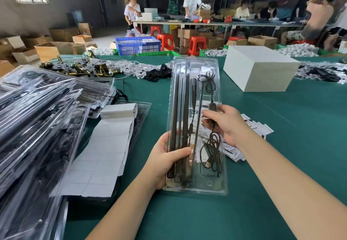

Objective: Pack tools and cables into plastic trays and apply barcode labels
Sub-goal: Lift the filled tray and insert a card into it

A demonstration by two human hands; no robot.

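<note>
Left hand [165, 157] grips the thin, flexy tray [195, 127] by its near left edge; right hand [225, 125] fingers pinch the limp cable [213, 142].

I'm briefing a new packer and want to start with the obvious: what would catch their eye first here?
First the long clear plastic tray at centre on the green table, held by the left hand while the right hand pinches the black cable's inline controller. Then the heap of packed trays at left, with the white label sheet beside it.
</note>
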